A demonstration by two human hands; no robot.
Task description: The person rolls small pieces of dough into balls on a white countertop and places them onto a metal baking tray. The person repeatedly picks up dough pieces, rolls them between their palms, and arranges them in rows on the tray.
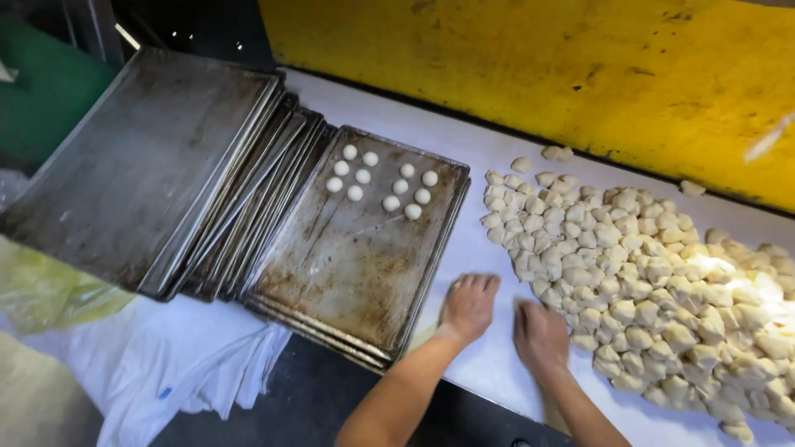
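Observation:
My left hand [468, 306] presses palm down on the white table [489, 364], beside the right edge of a worn metal baking tray [348, 265]. My right hand [540, 335] also lies palm down, at the near edge of a large heap of cut dough pieces [654, 281]. Whatever is under either palm is hidden. Several small round dough balls [383, 184] sit in two clusters at the tray's far end.
A fanned stack of empty metal trays [157, 165] lies to the left, partly overlapping. A yellow wall [538, 66] borders the table's far side. White cloth [166, 364] and a yellow plastic bag [41, 290] hang at the lower left.

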